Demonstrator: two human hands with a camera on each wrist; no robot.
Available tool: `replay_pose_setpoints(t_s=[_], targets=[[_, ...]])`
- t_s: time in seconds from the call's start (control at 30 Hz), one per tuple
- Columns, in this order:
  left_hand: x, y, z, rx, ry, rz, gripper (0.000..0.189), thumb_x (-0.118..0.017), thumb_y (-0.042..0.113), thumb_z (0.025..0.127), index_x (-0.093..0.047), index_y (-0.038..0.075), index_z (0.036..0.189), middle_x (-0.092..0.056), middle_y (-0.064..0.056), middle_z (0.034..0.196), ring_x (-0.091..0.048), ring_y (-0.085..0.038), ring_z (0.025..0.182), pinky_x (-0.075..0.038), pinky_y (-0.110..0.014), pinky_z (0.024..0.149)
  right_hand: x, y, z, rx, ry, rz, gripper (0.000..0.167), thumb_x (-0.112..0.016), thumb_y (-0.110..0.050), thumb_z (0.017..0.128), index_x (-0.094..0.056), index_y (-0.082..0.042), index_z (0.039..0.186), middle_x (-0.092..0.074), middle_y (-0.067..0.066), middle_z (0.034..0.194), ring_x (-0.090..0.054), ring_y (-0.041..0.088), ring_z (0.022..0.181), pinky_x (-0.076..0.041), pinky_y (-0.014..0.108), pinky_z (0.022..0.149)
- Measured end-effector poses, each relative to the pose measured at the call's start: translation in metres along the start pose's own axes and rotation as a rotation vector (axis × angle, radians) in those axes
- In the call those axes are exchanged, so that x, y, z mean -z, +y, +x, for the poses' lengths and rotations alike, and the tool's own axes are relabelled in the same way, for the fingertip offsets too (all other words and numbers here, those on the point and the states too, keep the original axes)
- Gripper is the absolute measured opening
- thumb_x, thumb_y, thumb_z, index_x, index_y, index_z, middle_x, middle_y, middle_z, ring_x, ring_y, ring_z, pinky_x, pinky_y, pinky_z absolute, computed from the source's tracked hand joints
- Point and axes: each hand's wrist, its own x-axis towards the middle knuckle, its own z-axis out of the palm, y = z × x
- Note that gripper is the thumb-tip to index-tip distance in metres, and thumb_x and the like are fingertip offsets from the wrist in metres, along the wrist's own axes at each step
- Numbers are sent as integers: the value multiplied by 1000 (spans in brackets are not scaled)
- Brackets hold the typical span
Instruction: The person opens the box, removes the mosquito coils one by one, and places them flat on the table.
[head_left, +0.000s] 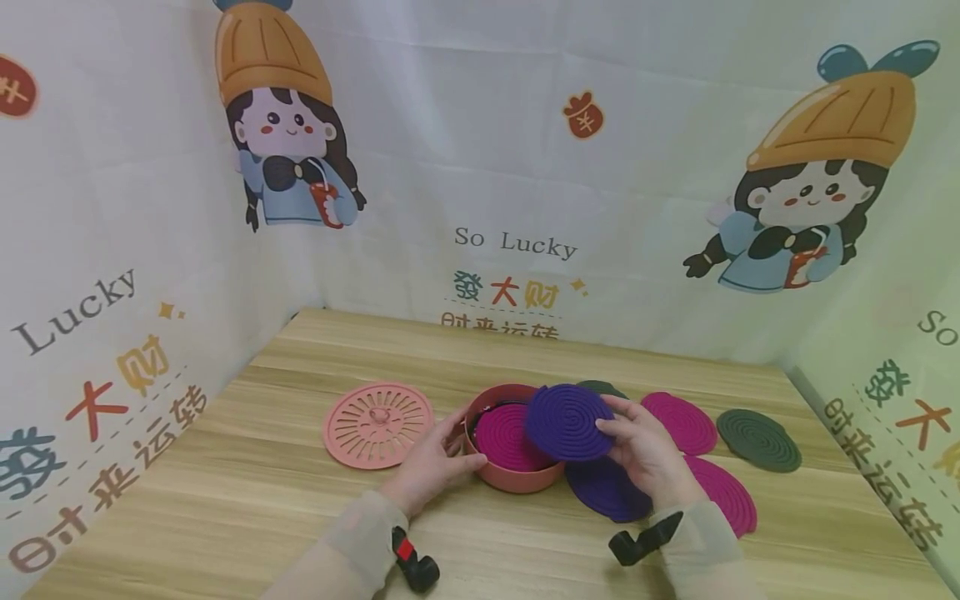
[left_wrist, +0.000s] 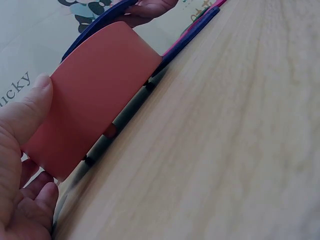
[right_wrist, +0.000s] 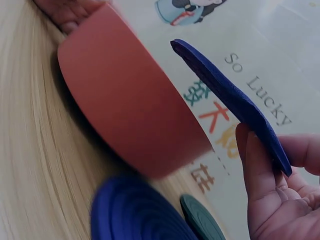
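Note:
My right hand (head_left: 647, 446) pinches the right edge of a dark blue spiral coaster (head_left: 568, 423), fingers behind it and thumb in front. The coaster is raised and tilted, overlapping the right side of a round coral-pink box (head_left: 517, 481) in the head view. Inside the box lies a magenta spiral coaster (head_left: 506, 437), partly covered in view by the blue one. My left hand (head_left: 429, 468) holds the box's left side, thumb on the near wall (left_wrist: 90, 95) and fingers around the far side. The right wrist view shows the blue coaster (right_wrist: 230, 97) edge-on between thumb and fingers.
A slotted pink lid (head_left: 378, 425) with a small knob lies left of the box. To the right are another blue coaster (head_left: 607, 490), magenta coasters (head_left: 681, 423), and green coasters (head_left: 759, 439). A printed cloth (head_left: 405, 150) stands behind the wooden table (head_left: 225, 500).

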Motion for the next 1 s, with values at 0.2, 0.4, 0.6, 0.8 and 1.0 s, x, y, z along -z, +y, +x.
replay_pose_setpoints(t_s=[0.2,0.4,0.6,0.8,1.0], targets=[[0,-2,2,12,-2,-10,86,-78,18,81,-30,12,152,-34,-15,151,-32,-28,139,-31,-37,113,24,-4,-8,7,24,0,35,-51,6,93,-42,-5,125,-68,-5,88,-66,6,74,-58,21,68],[0,-2,1,9,0,-6,86,-78,18,82,-29,12,152,-35,-14,151,-32,-27,139,-31,-35,113,52,-8,-14,16,27,22,29,-51,6,94,-50,-11,117,-69,-4,89,-67,8,74,-58,22,67],[0,-1,0,6,4,1,86,-78,17,82,-30,12,152,-36,-14,151,-33,-27,139,-31,-35,113,80,-8,-25,33,44,86,31,-51,8,93,-62,-20,102,-70,-4,87,-67,7,74,-58,21,67],[0,-1,0,4,2,6,85,-78,17,82,-29,12,152,-35,-15,151,-33,-28,139,-31,-36,113,106,-8,-36,62,35,133,36,-49,9,94,-68,-22,97,-70,-4,91,-67,8,77,-58,21,68],[0,0,0,26,2,1,86,-79,19,81,-29,13,152,-35,-14,151,-33,-27,139,-31,-34,113,130,-12,-47,72,6,179,34,-48,7,95,-69,-19,98,-69,-3,95,-67,8,82,-58,20,70]])
